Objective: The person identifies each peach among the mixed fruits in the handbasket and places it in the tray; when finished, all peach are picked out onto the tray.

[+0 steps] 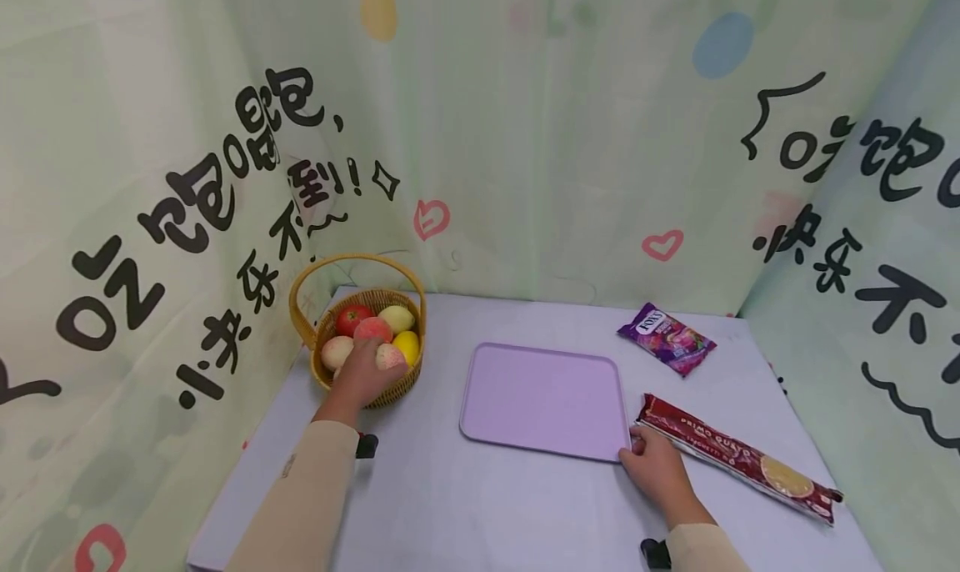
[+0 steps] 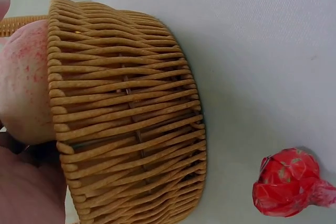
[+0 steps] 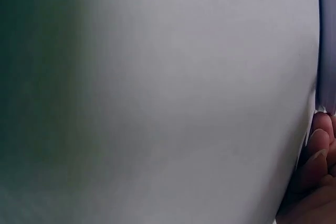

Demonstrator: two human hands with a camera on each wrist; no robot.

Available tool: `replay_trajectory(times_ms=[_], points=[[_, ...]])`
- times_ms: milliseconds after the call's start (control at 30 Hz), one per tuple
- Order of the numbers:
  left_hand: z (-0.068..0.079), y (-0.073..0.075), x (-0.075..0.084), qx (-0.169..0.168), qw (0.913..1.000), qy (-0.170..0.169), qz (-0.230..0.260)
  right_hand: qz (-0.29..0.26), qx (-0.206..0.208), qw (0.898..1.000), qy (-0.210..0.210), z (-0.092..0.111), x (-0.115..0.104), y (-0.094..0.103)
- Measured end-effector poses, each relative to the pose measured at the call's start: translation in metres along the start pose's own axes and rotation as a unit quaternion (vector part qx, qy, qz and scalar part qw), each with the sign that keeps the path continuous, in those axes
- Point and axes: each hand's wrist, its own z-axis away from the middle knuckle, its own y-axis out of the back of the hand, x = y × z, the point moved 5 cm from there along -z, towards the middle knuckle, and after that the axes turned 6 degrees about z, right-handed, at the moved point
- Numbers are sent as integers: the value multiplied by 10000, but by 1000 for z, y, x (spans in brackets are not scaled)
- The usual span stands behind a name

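Note:
My left hand point(image 1: 363, 376) reaches into the wicker basket point(image 1: 397, 393) and holds a pale, red-speckled peach point(image 1: 390, 356) near the front rim. In the left wrist view that peach point(image 2: 26, 82) bulges over the basket rim, the hand beside and below it. Around it lie a red apple point(image 1: 352, 318), a pinkish-red peach point(image 1: 373, 329), another pale peach point(image 1: 337, 353), a yellow lemon point(image 1: 407, 346) and a pale yellow-green fruit point(image 1: 397, 318). My right hand point(image 1: 657, 469) pinches the near right corner of the lilac tray point(image 1: 546, 401). Its fingertips point(image 3: 323, 121) meet the tray edge in the right wrist view.
Right of the tray lie a purple snack bag point(image 1: 667, 339) and a long red spaghetti pack point(image 1: 738, 458). A small red item in a twisted shiny wrapper point(image 2: 286, 182) lies near the basket. A printed curtain point(image 1: 495, 138) closes off the white table's back and sides.

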Motion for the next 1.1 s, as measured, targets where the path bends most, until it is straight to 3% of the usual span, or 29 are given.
replay_trajectory(times_ms=[233,467,733,1100], points=[[-2,-6,3,1,9999,-159,15,-110,5,9999,67,3,0,0],[-4,-9,1,-22,9999,-101,-73,-196,34,9998,78,5,-2,1],[-2,-10,0,211,9993,-298,-2,-235,42,9997,112,2,0,1],[-3,-9,4,454,9984,-284,160,-296,68,9994,146,4,0,2]])
